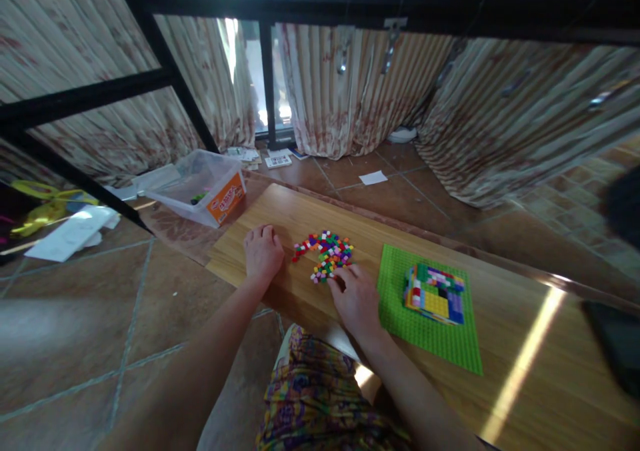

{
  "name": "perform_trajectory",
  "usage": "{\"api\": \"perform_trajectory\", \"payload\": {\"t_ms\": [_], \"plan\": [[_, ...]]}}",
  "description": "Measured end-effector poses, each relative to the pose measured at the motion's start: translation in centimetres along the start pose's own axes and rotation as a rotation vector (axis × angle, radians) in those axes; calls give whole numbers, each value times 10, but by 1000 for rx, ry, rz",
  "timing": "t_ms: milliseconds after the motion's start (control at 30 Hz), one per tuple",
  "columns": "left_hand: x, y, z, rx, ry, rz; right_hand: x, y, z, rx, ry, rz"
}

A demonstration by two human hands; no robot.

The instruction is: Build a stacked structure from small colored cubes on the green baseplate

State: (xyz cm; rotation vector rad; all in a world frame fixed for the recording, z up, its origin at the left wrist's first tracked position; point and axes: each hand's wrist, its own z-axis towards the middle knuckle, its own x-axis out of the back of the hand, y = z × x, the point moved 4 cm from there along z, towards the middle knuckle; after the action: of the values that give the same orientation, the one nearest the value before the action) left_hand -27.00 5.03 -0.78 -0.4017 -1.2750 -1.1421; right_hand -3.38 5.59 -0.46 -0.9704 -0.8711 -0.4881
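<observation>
A loose pile of small toy bricks (330,251) in many colours lies on the wooden table (295,208). Left of the pile, my left hand (264,252) rests on the tabletop with its fingers curled in; whatever may be inside them is hidden. At the pile's near edge, my right hand (357,298) has thumb and forefinger pinched together on a small brick. To the right of that hand is a green baseplate (425,344), carrying a low, multicoloured block build (436,294) with a yellow patch on its near side.
A clear plastic box (193,208) with an orange label stands on the floor beyond the table's left end. A dark object (613,338) lies at the right. Black metal bars (320,1) cross in front of the curtains. Papers (373,178) lie on the tiled floor.
</observation>
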Motion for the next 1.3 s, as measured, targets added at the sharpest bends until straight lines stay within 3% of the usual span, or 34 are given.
{"api": "perform_trajectory", "payload": {"t_ms": [200,367,500,700,900,1067,1300], "plan": [[0,0,0,9,2,-16,0,12,2,31,5,10],[-1,0,0,6,7,-12,12,25,-3,-41,65,195],[-1,-1,0,0,8,4,23,27,-8,-167,119,468],[-2,-2,2,6,6,16,33,26,-19,-508,134,1090],[-1,-3,5,-22,18,20,53,20,-29,-608,208,1434],[-2,-7,8,-45,49,31,77,37,-40,-600,273,1392],[-2,-7,10,-64,29,45,123,109,-69,-594,459,863]]}}
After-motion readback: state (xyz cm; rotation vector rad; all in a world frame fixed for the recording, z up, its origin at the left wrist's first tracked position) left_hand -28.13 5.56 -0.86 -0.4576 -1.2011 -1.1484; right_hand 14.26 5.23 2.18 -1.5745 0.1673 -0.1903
